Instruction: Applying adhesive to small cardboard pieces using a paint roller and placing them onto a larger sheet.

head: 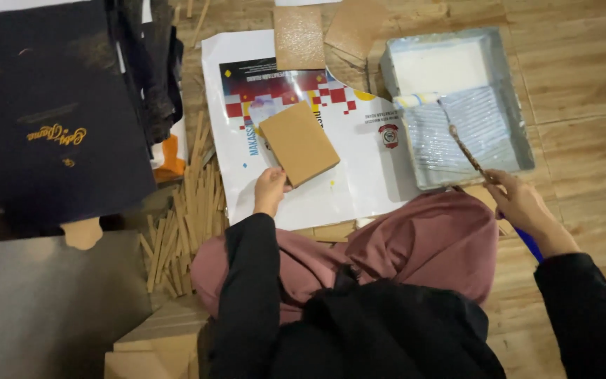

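My left hand [270, 189] grips the near corner of a tan rectangular board [298, 142], which lies tilted on a large white printed sheet [359, 175]. My right hand [520, 203] holds the blue handle of a paint roller [457, 137]. Its thin metal arm reaches up and left into a grey paint tray [513, 105], and the white roller head [416, 101] rests near the tray's middle. White paint fills the tray's far well. Both arms wear black sleeves, and my pink-clad knees lie below the sheet.
A bundle of thin wooden sticks [184, 210] lies left of my knees. A dark blue board with gold lettering [50, 119] stands at the left. Two brown square panels [299, 36] rest at the sheet's top edge. More boards [156, 337] are stacked at lower left on the wooden floor.
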